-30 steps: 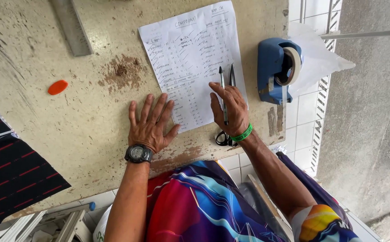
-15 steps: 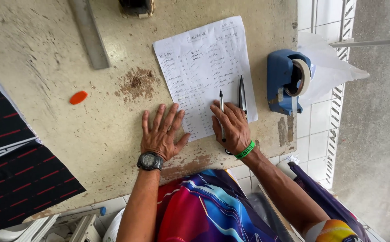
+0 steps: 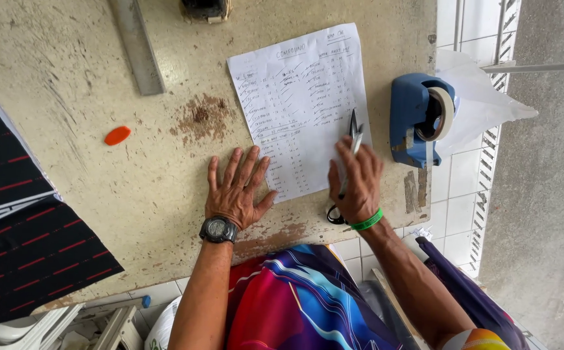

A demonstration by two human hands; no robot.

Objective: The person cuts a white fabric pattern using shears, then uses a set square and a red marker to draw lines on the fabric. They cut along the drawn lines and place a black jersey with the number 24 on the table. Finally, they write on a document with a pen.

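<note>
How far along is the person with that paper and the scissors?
Done: the white handwritten paper sheet lies flat on the worn beige table. In hand: the right hand grips slim metal scissors over the sheet's edge; the left hand presses flat beside it. Left: no cut shows yet.

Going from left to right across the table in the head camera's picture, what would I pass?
Black cloth with red stripes → orange oval piece → metal ruler → left hand flat on the table → handwritten paper sheet → right hand holding scissors → blue tape dispenser.
</note>
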